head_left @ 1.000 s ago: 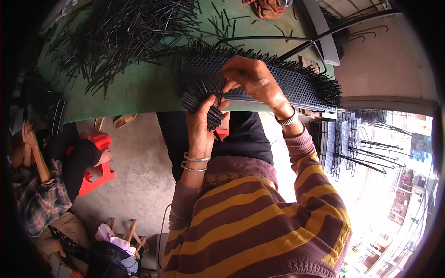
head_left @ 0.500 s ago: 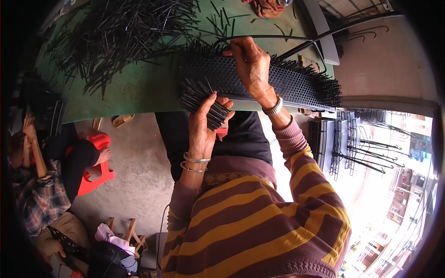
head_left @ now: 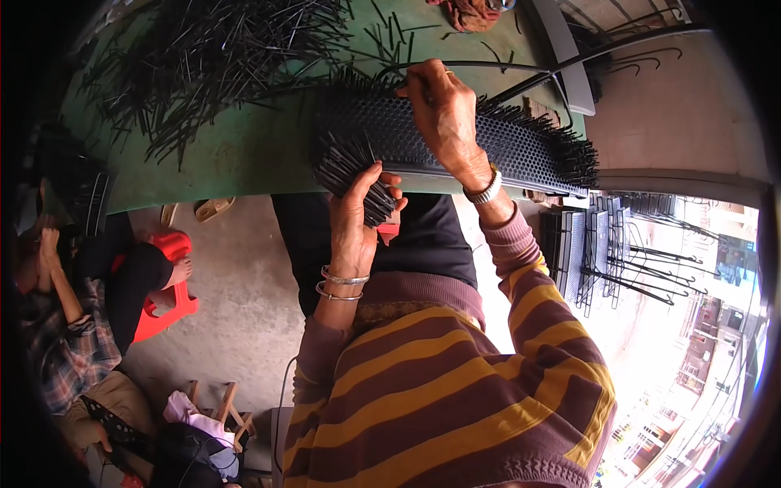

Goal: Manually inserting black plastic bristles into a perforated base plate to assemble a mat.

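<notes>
My left hand [head_left: 354,213] is closed around a bundle of thin black strips [head_left: 348,167], their ends fanning out beyond the fingers. Just behind it lies a long black panel [head_left: 512,145] full of small holes, with rows of black strips standing along its far edge and right end. My right hand [head_left: 446,118] is over the panel's far side, thumb and fingers pinched together. A short dark strip end [head_left: 402,92] shows at its fingertips; the rest is hidden by the hand.
A large heap of loose black strips [head_left: 220,49] covers the green table [head_left: 244,154] at the far left. A black metal rod [head_left: 610,50] crosses behind the panel. Another person [head_left: 81,342] sits at left by a red stool [head_left: 167,313]. Black racks [head_left: 582,244] stand at right.
My right hand has shifted very slightly right, still pinched over the panel's far side. My left hand keeps the bundle nearly in place. The other person's hands at left have moved down a little.
</notes>
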`<state>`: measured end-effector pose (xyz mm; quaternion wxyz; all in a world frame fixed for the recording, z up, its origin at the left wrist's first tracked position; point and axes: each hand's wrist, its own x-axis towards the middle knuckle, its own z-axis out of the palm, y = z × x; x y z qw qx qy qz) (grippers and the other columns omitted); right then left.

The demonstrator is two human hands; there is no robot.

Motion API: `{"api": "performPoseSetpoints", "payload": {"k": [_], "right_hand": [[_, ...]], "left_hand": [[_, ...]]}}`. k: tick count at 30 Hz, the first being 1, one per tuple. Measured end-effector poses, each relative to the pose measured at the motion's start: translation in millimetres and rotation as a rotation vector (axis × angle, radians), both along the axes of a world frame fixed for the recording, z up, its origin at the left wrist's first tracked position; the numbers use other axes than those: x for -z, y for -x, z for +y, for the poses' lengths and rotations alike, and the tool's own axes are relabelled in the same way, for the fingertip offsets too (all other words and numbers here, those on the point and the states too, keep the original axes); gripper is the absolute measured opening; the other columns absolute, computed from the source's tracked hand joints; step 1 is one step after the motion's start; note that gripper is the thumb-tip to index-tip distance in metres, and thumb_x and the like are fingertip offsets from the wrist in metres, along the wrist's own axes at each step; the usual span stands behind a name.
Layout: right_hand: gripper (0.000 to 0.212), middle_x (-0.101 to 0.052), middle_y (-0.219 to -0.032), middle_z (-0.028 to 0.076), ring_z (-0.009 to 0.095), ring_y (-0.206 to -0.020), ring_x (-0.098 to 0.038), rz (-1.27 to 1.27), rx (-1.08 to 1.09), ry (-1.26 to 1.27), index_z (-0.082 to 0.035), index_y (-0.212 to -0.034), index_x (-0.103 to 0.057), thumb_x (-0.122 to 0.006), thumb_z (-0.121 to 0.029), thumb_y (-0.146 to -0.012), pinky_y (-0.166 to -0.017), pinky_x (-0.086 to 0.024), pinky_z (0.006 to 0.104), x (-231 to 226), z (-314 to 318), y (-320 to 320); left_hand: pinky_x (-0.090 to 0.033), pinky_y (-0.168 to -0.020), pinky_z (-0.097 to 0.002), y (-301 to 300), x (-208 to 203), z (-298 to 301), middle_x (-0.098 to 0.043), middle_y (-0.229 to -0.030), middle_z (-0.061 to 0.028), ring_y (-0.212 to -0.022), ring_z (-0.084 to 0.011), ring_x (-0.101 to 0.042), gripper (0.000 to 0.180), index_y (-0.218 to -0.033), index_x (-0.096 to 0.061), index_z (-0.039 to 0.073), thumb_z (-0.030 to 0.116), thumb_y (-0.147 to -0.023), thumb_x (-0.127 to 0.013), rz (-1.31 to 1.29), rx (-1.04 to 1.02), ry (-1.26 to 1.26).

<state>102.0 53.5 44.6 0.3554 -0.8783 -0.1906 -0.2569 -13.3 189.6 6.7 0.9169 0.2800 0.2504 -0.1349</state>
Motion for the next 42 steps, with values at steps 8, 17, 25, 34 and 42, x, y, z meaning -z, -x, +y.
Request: {"api": "performPoseSetpoints", "payload": {"k": [8, 17, 25, 34, 42], "right_hand": [[0.005, -0.068, -0.076, 0.010, 0.020, -0.071, -0.071, 0.060, -0.058, 0.016, -0.002, -0.094, -0.057, -0.059, -0.004, -0.090, -0.057, -0.052, 0.0280, -6, 4, -6], [0.006, -0.066, -0.083, 0.014, 0.021, -0.075, -0.072, 0.113, -0.105, 0.005, 0.000, -0.097, -0.057, -0.058, -0.001, -0.091, -0.058, -0.054, 0.0275, -6, 5, -7], [0.008, -0.065, -0.083, 0.013, 0.021, -0.074, -0.071, 0.007, -0.091, 0.116, -0.001, -0.097, -0.058, -0.059, 0.000, -0.089, -0.058, -0.054, 0.0294, -5, 5, -5], [0.006, -0.064, -0.078, 0.013, 0.023, -0.069, -0.070, 0.036, -0.178, 0.120, -0.001, -0.095, -0.058, -0.059, -0.001, -0.089, -0.057, -0.053, 0.0312, -2, 8, -11], [0.006, -0.066, -0.078, 0.013, 0.021, -0.071, -0.071, 0.129, -0.205, 0.091, -0.001, -0.095, -0.059, -0.060, -0.003, -0.090, -0.058, -0.052, 0.0284, -9, -1, -21]], "left_hand": [[-0.056, -0.056, -0.0330, 2, -2, 2, -0.067, -0.076, -0.0111, -0.059, -0.0160, -0.063, 0.015, -0.088, -0.063, 0.002, 0.016, -0.085, -0.069, 0.027, -0.018, -0.020], [-0.055, -0.058, -0.0323, 4, -3, 4, -0.066, -0.074, -0.0095, -0.060, -0.0159, -0.062, 0.016, -0.085, -0.064, 0.003, 0.018, -0.087, -0.067, 0.040, 0.003, -0.026], [-0.056, -0.060, -0.0327, 4, 0, 3, -0.064, -0.071, -0.0078, -0.062, -0.0158, -0.062, 0.016, -0.082, -0.063, 0.003, 0.017, -0.088, -0.067, 0.002, 0.021, -0.032], [-0.056, -0.056, -0.0309, 6, -4, -1, -0.064, -0.071, -0.0080, -0.060, -0.0162, -0.063, 0.016, -0.080, -0.063, 0.003, 0.016, -0.087, -0.068, 0.003, 0.038, -0.043], [-0.054, -0.055, -0.0312, 6, -3, 2, -0.064, -0.070, -0.0085, -0.059, -0.0162, -0.062, 0.015, -0.080, -0.063, 0.001, 0.015, -0.087, -0.067, -0.014, 0.029, -0.050]]}}
